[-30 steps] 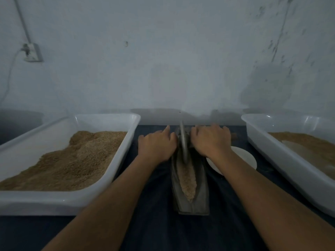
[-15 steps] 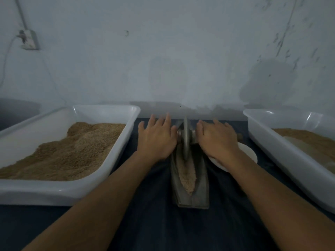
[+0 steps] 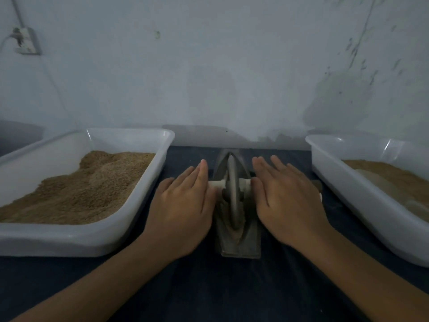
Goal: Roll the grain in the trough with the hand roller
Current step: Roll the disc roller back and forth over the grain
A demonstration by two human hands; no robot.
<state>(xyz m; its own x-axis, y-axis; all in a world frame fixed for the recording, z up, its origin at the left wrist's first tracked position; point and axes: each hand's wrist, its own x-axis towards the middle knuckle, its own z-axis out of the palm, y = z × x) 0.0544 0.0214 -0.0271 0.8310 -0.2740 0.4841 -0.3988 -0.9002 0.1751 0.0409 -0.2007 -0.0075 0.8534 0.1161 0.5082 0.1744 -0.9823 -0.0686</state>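
A narrow grey metal trough (image 3: 240, 248) lies lengthwise on the dark table between my arms. The roller's grey disc (image 3: 232, 191) stands upright in it, on a pale axle (image 3: 217, 183) that sticks out to both sides. Brown grain (image 3: 236, 232) shows in the trough around the disc's near side. My left hand (image 3: 183, 205) lies flat, fingers straight, palm pressing on the left axle end. My right hand (image 3: 285, 201) lies flat the same way on the right axle end.
A white tray (image 3: 130, 217) heaped with brown grain stands at the left. Another white tray (image 3: 362, 201) with finer brown material stands at the right. A white dish (image 3: 320, 196) peeks out behind my right hand. A wall rises just behind the table.
The disc has rolled toward me along the trough. Both hands went from curled over the axle to flat with straight fingers, the axle now under the palms.
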